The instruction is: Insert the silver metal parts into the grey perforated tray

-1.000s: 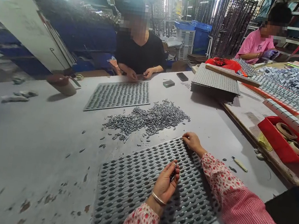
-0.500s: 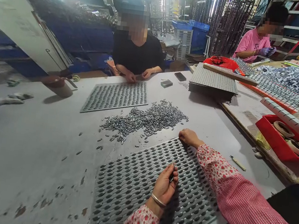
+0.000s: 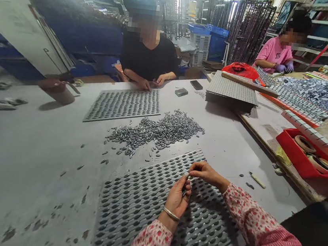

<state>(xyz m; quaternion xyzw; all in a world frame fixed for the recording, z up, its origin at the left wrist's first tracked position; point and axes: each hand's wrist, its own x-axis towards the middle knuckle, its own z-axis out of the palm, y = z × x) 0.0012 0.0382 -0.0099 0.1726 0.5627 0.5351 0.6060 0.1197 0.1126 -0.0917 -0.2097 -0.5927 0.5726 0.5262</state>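
A small dark metal piece [image 3: 185, 189] sits pinched in the left hand [image 3: 177, 198], whose fingers are curled shut on it; the right hand [image 3: 204, 172] meets it fingertip to fingertip, though what that hand grips is too small to tell. Both hover over the grey pocketed moulding tray [image 3: 148, 205], its near edge cut off. Beyond the tray lies one loose heap of grey oval metal pieces [image 3: 159, 131], then a second grey tray [image 3: 124, 104]. Right of it, a red bin [image 3: 294, 153] holds tape rolls.

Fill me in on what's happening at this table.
A person sits over a grey pocketed tray. Their left hand pinches a few small dark metal pieces, and the right hand meets it above the tray. A loose pile of metal pieces lies just beyond. Across the table, a person in black works at a second tray.
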